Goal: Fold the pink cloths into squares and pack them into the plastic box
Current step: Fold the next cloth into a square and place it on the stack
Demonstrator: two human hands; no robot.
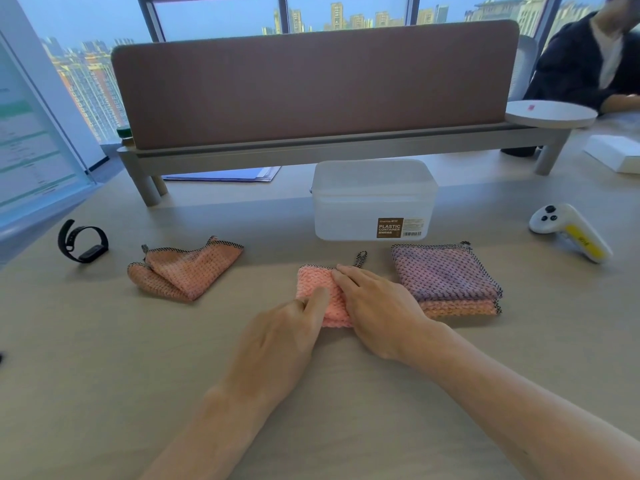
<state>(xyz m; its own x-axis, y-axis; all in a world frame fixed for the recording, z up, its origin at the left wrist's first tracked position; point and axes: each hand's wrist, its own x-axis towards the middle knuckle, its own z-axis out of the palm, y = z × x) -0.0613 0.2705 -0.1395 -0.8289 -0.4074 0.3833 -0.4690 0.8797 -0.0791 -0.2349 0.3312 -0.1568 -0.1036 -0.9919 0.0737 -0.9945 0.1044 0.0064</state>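
A small folded pink cloth (316,284) lies at the table's middle, its hanging loop pointing away from me. My left hand (287,336) pinches its near left part between thumb and forefinger. My right hand (375,315) lies flat over its right half, fingers straight, pressing down. A crumpled pink cloth (187,271) sits to the left. Two folded cloths are stacked at the right, a purplish one (445,273) over a pink one (460,308). The translucent plastic box (372,202), lid on, stands just behind the cloths.
A black wristband (83,241) lies far left, a white and yellow controller (571,231) far right. Behind the box stands a brown desk divider (311,88) on legs, with blue papers (225,174) under it. A seated person (595,60) is at the back right.
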